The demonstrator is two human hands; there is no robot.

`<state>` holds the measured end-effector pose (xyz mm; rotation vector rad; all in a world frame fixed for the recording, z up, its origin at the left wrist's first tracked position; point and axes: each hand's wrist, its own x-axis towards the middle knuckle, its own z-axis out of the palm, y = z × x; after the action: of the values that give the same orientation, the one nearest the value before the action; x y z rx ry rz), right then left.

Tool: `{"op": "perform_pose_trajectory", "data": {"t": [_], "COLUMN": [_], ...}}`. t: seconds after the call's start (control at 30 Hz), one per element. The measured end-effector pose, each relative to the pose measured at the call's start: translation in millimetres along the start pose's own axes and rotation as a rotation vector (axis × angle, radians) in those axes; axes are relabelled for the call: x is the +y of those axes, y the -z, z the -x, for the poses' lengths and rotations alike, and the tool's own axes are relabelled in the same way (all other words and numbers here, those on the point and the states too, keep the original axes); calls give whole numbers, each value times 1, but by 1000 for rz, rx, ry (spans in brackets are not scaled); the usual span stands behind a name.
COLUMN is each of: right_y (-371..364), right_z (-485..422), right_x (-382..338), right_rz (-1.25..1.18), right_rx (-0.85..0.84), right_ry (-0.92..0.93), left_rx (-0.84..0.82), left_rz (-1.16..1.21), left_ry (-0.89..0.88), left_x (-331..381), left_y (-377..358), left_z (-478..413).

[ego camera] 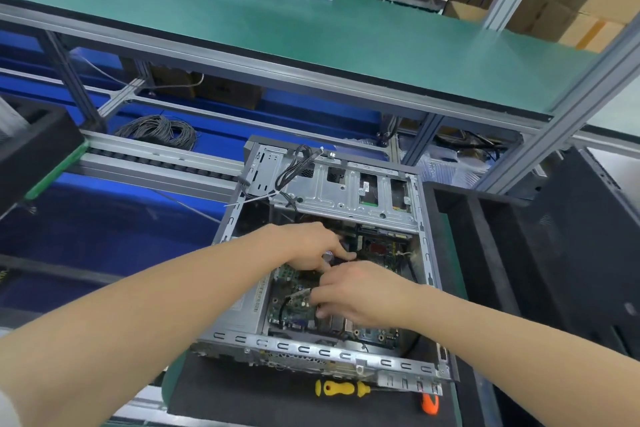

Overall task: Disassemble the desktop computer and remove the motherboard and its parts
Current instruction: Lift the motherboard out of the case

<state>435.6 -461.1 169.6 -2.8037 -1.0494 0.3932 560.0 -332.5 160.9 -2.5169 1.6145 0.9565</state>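
Observation:
An open desktop case (311, 348) lies on a black mat, its green motherboard (287, 288) showing inside. Both my hands are down in the case over the board. My left hand (308, 246) reaches in from the left with curled fingers and pinches a small part (329, 256) near the board's middle. My right hand (360, 291) comes in from the right, its fingers curled round the edge of a small card (298, 294) that stands on the board. A metal drive cage (346, 191) covers the far end of the case, with black cables (294, 166) draped over it.
A yellow-handled screwdriver (337, 388) and an orange tool (429, 402) lie on the black mat (259, 399) in front of the case. Black foam and a dark panel (571, 236) stand at the right. A cable coil (159, 130) sits behind; a green shelf (277, 28) hangs overhead.

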Motion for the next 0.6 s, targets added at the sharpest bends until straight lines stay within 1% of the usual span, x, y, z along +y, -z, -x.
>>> {"op": "perform_pose_trajectory", "data": {"t": [0.07,0.13,0.2,0.27,0.3,0.33,0.4,0.47,0.5,0.53,0.6], "right_y": [-1,-5,-11,-18,-21,-24,-28,-29,-28,-27,-22], "right_z": [11,15,15,8,5,1,-3,-6,-7,-8,-9], "right_x": [2,3,2,-3,-6,-9,-13,-14,-13,-11,-6], "right_rz": [-236,-439,-600,-777,-885,-993,-1140,-1160,-1107,-1004,-692], "right_rx": [14,80,144,218,258,291,316,318,335,363,422], "right_ry": [-124,-234,-336,-405,-420,-427,-451,-451,-445,-454,-512], "left_rx": [1,36,-37,-125,-130,-91,83,242,293,332,368], "left_rz": [113,258,301,214,163,111,-24,-104,-141,-201,-362], "left_ry": [-45,-76,-79,-50,-21,17,100,134,140,149,179], "left_x": [4,9,12,14,16,18,21,21,19,18,17], "left_y": [10,22,25,16,7,-4,-24,-36,-40,-42,-42], "left_z": [13,31,48,58,60,60,60,59,59,59,63]}}
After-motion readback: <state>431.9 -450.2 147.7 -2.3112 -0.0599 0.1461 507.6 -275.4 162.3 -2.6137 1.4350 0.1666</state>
